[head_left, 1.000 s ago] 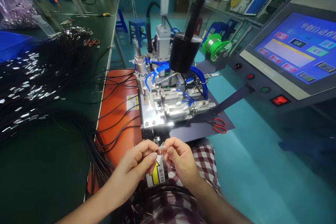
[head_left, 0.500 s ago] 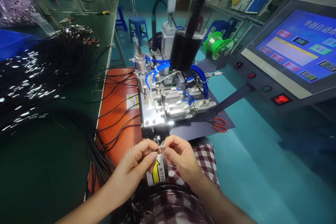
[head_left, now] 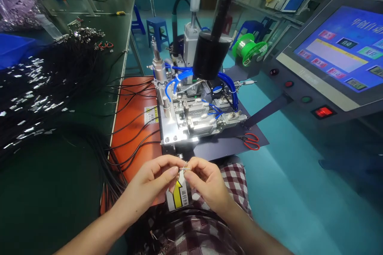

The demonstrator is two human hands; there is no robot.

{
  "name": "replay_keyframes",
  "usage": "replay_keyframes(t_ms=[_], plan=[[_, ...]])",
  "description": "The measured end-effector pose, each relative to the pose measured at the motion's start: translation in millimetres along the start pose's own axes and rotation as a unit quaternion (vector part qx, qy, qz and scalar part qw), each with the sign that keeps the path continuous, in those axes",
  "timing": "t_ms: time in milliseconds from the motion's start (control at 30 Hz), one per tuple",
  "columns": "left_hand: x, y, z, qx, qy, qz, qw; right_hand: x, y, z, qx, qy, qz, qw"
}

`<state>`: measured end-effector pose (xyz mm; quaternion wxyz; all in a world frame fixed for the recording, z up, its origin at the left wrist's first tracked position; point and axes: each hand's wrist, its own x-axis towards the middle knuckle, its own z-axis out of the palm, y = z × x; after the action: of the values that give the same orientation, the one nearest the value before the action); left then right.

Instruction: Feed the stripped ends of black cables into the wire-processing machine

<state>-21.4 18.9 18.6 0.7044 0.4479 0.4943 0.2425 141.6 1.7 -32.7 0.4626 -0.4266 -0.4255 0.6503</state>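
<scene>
My left hand [head_left: 161, 175] pinches the end of a black cable between thumb and forefinger. Thin, light-coloured wire ends [head_left: 184, 167] stick out of that cable and bridge the small gap between my hands. My right hand [head_left: 206, 177] is closed, with thumb and forefinger pinching the tips of these wires. Both hands are just in front of the metal machine [head_left: 197, 119], above a white label with a yellow arrow [head_left: 177, 199]. The rest of the held cable is hidden by my left hand.
Black cables lie across the orange surface [head_left: 131, 115] into the machine's left side. A large heap of black cables [head_left: 54, 87] covers the left bench. Red-handled scissors [head_left: 251, 141] lie at the machine's right. A control screen [head_left: 341, 51] and a green solder spool [head_left: 248, 50] stand beyond.
The wires between my fingers have shifted and look straighter and more spread. My right thumb and fingers have moved slightly on them. The view has turned a little.
</scene>
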Motion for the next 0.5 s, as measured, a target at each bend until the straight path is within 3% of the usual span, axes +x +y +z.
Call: replay_keyframes(t_ms=[133,300,500], plan=[[2.9,2.0,-1.7,-0.039,-0.011,-0.055,0.998,1.0,-3.9,-3.3,-0.039,-0.017,-0.009,0.999],[4.5,-5.9,-4.5,-0.064,-0.006,-0.064,0.996,0.8,-8.1,-0.3,-0.057,-0.012,0.006,0.998],[5.1,-15.1,6.5,-0.048,0.095,-0.062,0.992,-4.8,-5.0,25.8,-0.050,0.092,0.067,0.992]])
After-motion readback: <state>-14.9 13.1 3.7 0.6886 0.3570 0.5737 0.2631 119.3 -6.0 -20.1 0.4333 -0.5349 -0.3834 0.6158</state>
